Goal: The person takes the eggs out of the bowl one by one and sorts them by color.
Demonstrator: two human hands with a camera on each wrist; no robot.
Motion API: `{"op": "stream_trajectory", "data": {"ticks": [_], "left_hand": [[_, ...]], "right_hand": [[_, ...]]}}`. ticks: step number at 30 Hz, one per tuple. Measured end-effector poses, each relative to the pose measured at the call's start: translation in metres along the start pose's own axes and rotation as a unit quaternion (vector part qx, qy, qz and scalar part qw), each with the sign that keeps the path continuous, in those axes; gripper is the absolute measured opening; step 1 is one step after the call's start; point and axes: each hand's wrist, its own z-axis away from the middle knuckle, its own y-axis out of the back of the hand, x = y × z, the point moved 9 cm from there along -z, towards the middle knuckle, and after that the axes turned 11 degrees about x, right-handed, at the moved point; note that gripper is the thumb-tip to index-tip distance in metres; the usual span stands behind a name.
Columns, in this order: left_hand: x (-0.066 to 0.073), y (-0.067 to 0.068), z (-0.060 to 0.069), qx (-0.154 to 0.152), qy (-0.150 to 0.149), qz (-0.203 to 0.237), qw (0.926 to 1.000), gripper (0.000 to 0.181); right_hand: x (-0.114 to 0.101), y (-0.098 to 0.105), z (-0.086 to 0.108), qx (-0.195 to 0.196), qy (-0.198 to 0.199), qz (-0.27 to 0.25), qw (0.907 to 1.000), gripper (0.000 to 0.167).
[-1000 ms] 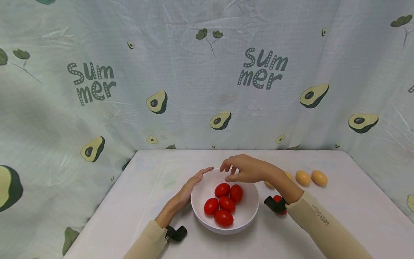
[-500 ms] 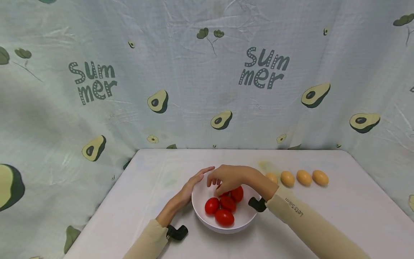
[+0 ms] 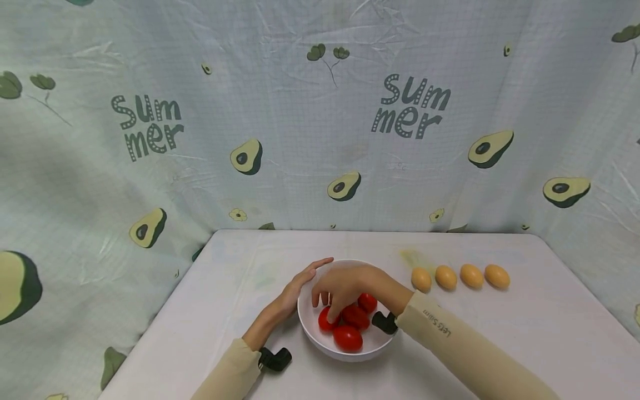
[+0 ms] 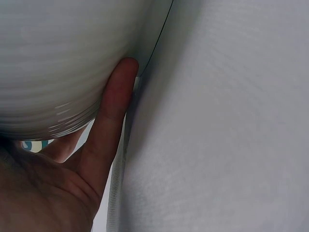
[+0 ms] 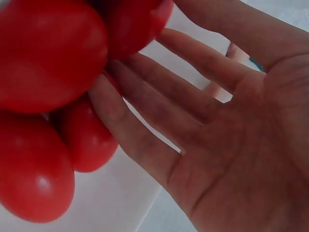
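Note:
A white bowl [image 3: 313,336] holds several red egg-shaped pieces. The left hand [image 3: 290,294] rests along the bowl's left outer side with extended fingers; the left wrist view shows its fingers [image 4: 108,116] against the bowl wall [image 4: 53,63]. Inside the bowl, the right hand [image 3: 345,286] reaches down, its thumb over the leftmost red piece [image 3: 324,320], fingers loosely bent. In the right wrist view this hand [image 5: 217,125] has its fingers spread beside the red pieces [image 5: 34,169], with no clear grip. It hides part of the bowl's contents.
Several yellow-orange egg-shaped pieces [image 3: 446,277] lie in a row on the white table [image 3: 225,289], right of and behind the bowl. A patterned cloth [image 3: 280,111] hangs behind the table. The right forearm crosses the table's right front.
From above the bowl's back rim, the right hand has moved left, down and nearer, to the leftmost red piece. The left hand has stayed at the bowl's side.

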Motion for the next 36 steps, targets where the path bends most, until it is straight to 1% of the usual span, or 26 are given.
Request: {"op": "stream_trajectory", "data": {"ticks": [6, 13, 17, 20, 24, 31, 36], "left_hand": [[0.001, -0.001, 0.000, -0.006, 0.002, 0.013, 0.9999, 0.055], [0.004, -0.002, 0.000, -0.011, 0.002, 0.009, 0.9999, 0.055], [0.004, -0.002, 0.000, -0.007, 0.000, 0.007, 1.0000, 0.055], [0.003, -0.002, 0.001, -0.003, -0.002, 0.004, 1.0000, 0.054], [0.003, -0.001, 0.002, 0.003, -0.001, -0.007, 1.0000, 0.054], [0.002, -0.001, 0.002, 0.006, 0.005, -0.012, 0.9999, 0.053], [0.002, 0.000, 0.002, 0.010, 0.008, -0.011, 0.9998, 0.053]], "right_hand": [[0.000, -0.010, -0.001, -0.025, -0.023, 0.005, 0.9994, 0.027], [-0.003, -0.010, 0.000, -0.021, -0.018, 0.019, 0.9994, 0.022], [-0.003, -0.009, 0.002, -0.017, -0.014, 0.012, 0.9997, 0.021], [-0.003, -0.004, 0.003, -0.002, -0.006, 0.008, 0.9999, 0.022], [-0.003, 0.007, 0.008, 0.025, 0.009, -0.005, 0.9996, 0.025], [0.002, 0.024, 0.020, 0.053, 0.011, -0.065, 0.9964, 0.028], [0.006, 0.033, 0.027, 0.081, 0.024, -0.070, 0.9940, 0.028]]}}
